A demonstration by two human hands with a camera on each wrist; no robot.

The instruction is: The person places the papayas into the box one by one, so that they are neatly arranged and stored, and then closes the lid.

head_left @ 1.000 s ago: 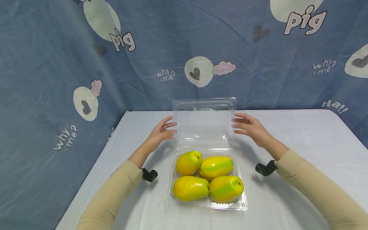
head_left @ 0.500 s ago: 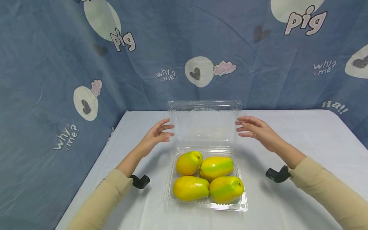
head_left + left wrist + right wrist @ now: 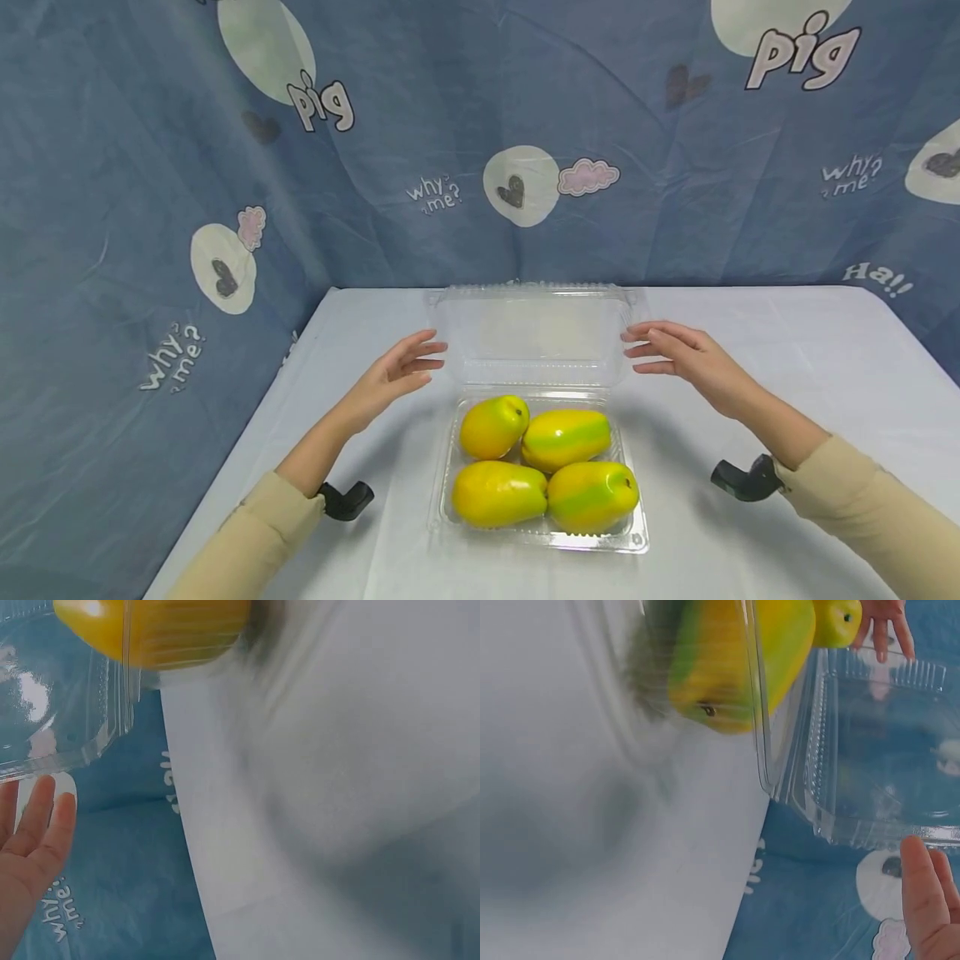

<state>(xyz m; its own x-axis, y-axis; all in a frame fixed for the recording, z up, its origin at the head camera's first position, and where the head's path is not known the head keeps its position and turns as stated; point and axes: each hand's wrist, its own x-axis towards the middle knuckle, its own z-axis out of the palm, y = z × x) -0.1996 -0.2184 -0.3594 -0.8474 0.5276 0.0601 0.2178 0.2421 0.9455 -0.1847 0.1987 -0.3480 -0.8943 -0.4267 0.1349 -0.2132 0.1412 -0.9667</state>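
Observation:
A clear plastic clamshell box has its base (image 3: 637, 525) on the table, with several yellow-green papayas (image 3: 498, 493) lying inside in two rows. Its hinged lid (image 3: 536, 329) stands raised at the back. My left hand (image 3: 386, 379) is at the lid's left side, fingers extended and fingertips right at its edge. At the opposite edge, the fingertips of my right hand (image 3: 693, 362) are likewise extended against the side. In the left wrist view the lid (image 3: 52, 712) lies just beyond the fingertips; in the right wrist view, fingers (image 3: 922, 892) meet the lid's rim.
The box stands on a white-covered table (image 3: 787, 358). A blue printed cloth (image 3: 405, 108) hangs behind it and along the left. Black wrist cameras (image 3: 348, 500) project from both sleeves.
The lid has swung up and toward me on its hinge, looking wider with its top edge lower in view. Both hands have come nearer with it and spread slightly apart.

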